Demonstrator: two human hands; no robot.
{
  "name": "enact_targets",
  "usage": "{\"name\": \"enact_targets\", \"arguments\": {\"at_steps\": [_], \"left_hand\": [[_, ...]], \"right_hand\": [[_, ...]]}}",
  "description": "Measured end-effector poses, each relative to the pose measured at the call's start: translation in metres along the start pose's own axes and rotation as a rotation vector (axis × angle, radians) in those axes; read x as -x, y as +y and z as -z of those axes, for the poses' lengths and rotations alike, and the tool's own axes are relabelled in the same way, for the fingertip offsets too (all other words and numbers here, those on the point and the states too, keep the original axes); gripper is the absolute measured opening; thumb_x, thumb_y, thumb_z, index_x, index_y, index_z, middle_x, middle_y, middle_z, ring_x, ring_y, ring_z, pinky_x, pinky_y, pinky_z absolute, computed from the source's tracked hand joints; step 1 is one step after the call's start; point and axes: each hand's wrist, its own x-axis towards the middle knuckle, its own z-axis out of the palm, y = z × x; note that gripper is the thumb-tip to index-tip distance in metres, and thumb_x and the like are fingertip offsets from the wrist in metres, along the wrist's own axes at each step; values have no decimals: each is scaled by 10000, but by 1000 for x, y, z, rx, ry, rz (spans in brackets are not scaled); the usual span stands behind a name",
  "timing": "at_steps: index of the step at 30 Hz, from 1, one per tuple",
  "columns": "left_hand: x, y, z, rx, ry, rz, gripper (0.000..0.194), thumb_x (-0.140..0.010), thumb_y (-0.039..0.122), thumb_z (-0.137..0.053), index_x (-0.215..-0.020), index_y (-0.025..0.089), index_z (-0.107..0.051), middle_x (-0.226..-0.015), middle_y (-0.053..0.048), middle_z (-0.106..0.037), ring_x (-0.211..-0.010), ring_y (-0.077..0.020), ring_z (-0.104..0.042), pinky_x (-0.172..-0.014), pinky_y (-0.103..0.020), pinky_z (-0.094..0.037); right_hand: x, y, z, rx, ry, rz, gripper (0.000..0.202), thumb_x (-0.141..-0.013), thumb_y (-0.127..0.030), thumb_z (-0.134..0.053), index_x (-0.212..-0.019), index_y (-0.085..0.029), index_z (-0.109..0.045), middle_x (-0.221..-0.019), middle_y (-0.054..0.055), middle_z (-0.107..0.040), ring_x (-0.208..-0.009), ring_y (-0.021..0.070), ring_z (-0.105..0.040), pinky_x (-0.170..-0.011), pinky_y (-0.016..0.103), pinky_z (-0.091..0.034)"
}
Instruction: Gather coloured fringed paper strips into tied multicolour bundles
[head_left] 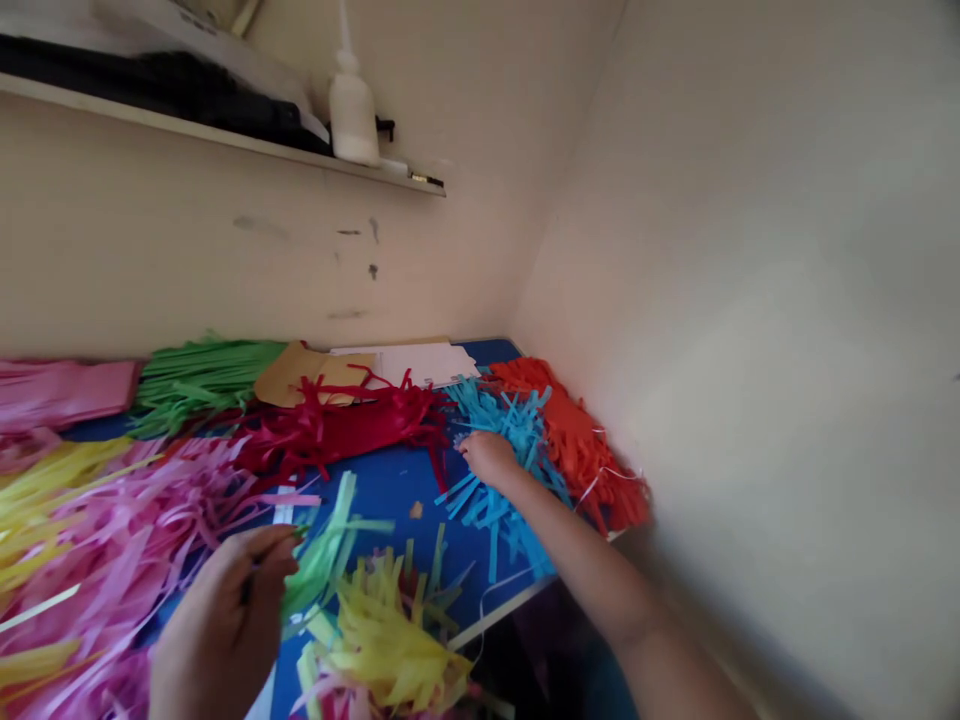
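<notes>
My left hand [225, 615], low on the left, pinches the end of a light green paper fringe [330, 550] between thumb and fingers. Its cut strips fan out to the right, above a yellow paper fringe [397, 630] at the table's front. Farther off, my right hand [487, 457] reaches over a light blue paper fringe [517, 420]. The fingers there are closed, and a small pale bit shows at their tips; I cannot tell what it is. Left of that hand lies a dark red paper fringe [360, 425].
An orange fringe [577, 440] lies along the right wall. Pink fringe [142, 520] and green fringe [214, 375] cover the blue table's [382, 490] left side. White card [420, 362] lies at the back. Above, a shelf [225, 135] holds a white nozzle bottle [354, 115].
</notes>
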Motion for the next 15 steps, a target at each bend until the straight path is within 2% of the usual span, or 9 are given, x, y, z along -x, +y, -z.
{"name": "enact_targets", "arguments": {"at_steps": [3,4,6,8,10,12,15], "left_hand": [[-6,30,-7,87,-39,40,318,-879,521,-512,-850,244,-666,-771,-2,-731,-624,-145,-667,-598,-224,-527],[-7,39,-10,123,-67,62,336,-861,542,-531,-836,245,-686,-754,3,-738,-613,-143,-671,-606,-218,-534],[-7,55,-15,204,-131,113,357,-839,568,-556,-825,251,-720,-744,6,-755,-611,-144,-686,-608,-209,-544],[-4,66,-19,282,-176,139,351,-827,573,-579,-817,261,-740,-761,3,-768,-638,-150,-704,-614,-209,-552],[-1,73,-21,326,-185,142,332,-814,568,-608,-789,266,-744,-750,4,-767,-641,-152,-706,-617,-210,-558],[1,77,-22,339,-177,132,316,-813,553,-620,-775,264,-743,-731,4,-760,-628,-149,-699,-610,-210,-558],[3,78,-21,339,-194,89,284,-834,510,-618,-779,259,-741,-732,0,-752,-645,-145,-701,-610,-204,-553]], "right_hand": [[17,-23,16,-58,65,57,152,-902,-161,-603,-925,-191,-750,-1057,96,-727,-1008,204,-672,-893,306,-486],[26,-34,19,-151,88,88,147,-919,-200,-597,-962,-200,-737,-1049,77,-729,-983,183,-678,-881,289,-496],[50,-58,17,-508,105,145,144,-918,-276,-610,-997,-210,-712,-938,32,-740,-845,151,-701,-794,260,-533],[75,-80,9,-958,93,156,147,-858,-339,-682,-913,-207,-715,-787,1,-726,-700,146,-698,-694,251,-552],[97,-94,1,-1239,71,123,163,-777,-364,-758,-811,-208,-730,-746,-3,-716,-667,151,-693,-662,249,-555],[112,-101,-4,-1344,52,84,149,-730,-348,-792,-775,-213,-746,-774,3,-722,-694,154,-697,-666,244,-556],[122,-101,-4,-1396,37,53,113,-730,-302,-775,-798,-217,-748,-800,3,-728,-733,158,-703,-697,249,-562]]}}
